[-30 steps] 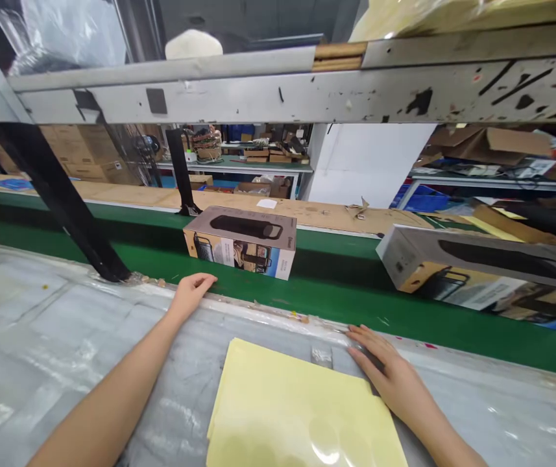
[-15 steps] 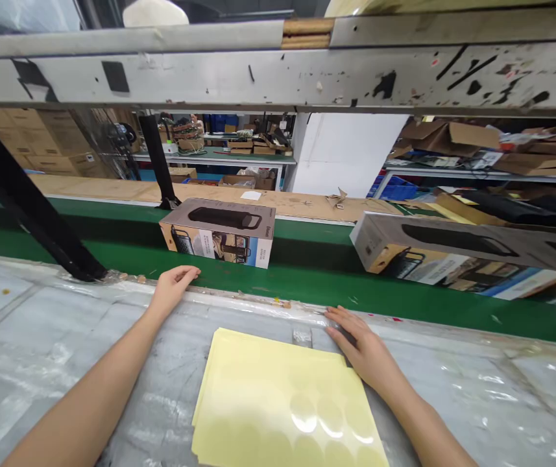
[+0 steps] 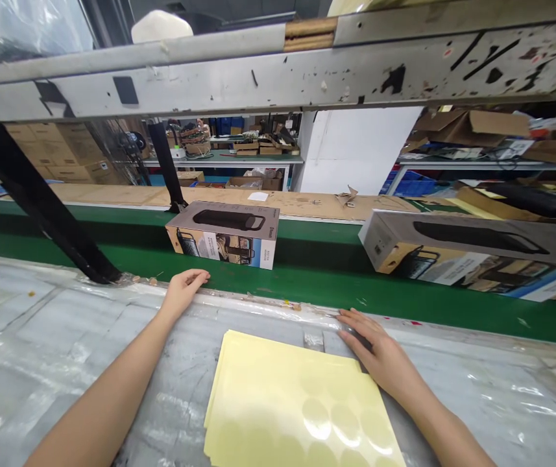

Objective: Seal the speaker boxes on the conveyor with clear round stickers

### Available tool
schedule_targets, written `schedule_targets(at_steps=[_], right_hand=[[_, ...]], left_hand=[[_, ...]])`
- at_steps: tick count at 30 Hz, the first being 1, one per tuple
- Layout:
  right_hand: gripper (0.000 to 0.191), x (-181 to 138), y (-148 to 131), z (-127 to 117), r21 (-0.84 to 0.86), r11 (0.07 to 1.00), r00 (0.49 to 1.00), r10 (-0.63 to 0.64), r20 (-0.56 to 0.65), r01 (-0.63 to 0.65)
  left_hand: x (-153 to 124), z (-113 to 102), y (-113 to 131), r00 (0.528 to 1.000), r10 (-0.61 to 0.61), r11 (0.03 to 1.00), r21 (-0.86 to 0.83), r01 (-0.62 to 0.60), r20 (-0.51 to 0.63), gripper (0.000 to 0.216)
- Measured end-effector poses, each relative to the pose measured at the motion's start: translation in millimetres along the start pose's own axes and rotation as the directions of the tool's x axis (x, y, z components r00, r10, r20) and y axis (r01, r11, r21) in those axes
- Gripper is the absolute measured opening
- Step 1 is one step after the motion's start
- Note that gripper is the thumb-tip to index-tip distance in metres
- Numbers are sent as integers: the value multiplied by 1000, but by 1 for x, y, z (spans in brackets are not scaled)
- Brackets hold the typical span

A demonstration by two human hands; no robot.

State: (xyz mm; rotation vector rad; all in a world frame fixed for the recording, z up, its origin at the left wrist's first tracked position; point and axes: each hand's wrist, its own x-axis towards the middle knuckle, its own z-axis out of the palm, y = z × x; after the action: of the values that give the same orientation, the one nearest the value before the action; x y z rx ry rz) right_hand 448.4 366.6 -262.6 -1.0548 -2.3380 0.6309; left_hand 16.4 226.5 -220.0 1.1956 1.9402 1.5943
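My left hand (image 3: 184, 290) rests at the far edge of the plastic-covered table (image 3: 54, 337), fingers loosely curled, holding nothing. My right hand (image 3: 374, 347) lies flat on the table with fingers stretched out, beside the top right corner of a stack of pale yellow sticker sheets (image 3: 297, 405). A printed product box (image 3: 226, 233) lies on the green conveyor belt (image 3: 316, 285) just beyond my left hand. A second, longer box (image 3: 472, 253) lies on the belt to the right.
A black slanted strut (image 3: 44, 207) meets the table at the left. A scuffed grey metal beam (image 3: 278, 71) runs overhead. Behind the belt is a cardboard-topped bench (image 3: 307, 204), then shelves with cartons.
The boxes on the belt have drifted left relative to my hands. Both hands stay in about the same places; the view has shifted slightly.
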Motion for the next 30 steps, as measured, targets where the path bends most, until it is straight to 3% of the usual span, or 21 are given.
schedule_targets(at_steps=[13,23,26,30], right_hand=[[46,-1,-5,-3,13,1000,1000,0,0,0],[39,-2,-13,-5,32,999,999,39,-16,-38],[33,-3,-19,-9,33,998,993,-56,-100,59],[22,-7,-45,-23,-24,953,934,-301,-193,302]], left_hand=[[2,2,0,1000,-8,1000,8,8,-12,54],[1,4,9,999,-37,997,73,40,-37,45],[-2,5,18,997,-67,988,138,73,-44,43],[-5,6,31,992,-124,980,157,126,-20,42]])
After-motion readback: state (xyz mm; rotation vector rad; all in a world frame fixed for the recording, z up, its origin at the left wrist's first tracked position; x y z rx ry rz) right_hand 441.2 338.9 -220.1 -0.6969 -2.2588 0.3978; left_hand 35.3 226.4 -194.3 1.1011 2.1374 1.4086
